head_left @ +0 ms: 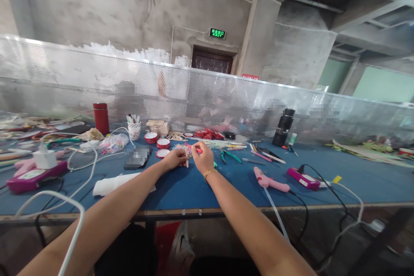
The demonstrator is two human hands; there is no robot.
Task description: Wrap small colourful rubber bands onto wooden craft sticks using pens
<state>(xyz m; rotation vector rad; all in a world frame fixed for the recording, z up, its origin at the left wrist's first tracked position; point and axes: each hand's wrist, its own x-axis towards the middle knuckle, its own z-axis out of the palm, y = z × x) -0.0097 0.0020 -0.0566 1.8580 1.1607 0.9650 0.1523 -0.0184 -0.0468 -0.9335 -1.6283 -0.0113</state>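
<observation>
Over the middle of the blue table, my left hand point(175, 159) pinches a slim, pale wooden craft stick point(187, 162), which stands roughly upright. Close on its right is my right hand point(203, 158), with a bracelet at the wrist and fingers closed round a small red object point(198, 151). Its kind is too small to make out, and the fingers partly cover it. Just beyond both hands lie scattered small colourful pieces point(177, 147). Red-rimmed round tins point(163, 143) with white insides sit to the left of them.
Green-handled pliers point(232, 157) lie right of my hands. Farther right are a pink glue gun point(271, 181) and a purple power strip point(303, 179) with trailing cables. A phone point(138, 158) and white roll point(113, 184) lie left. A perforated metal screen point(207, 95) runs behind.
</observation>
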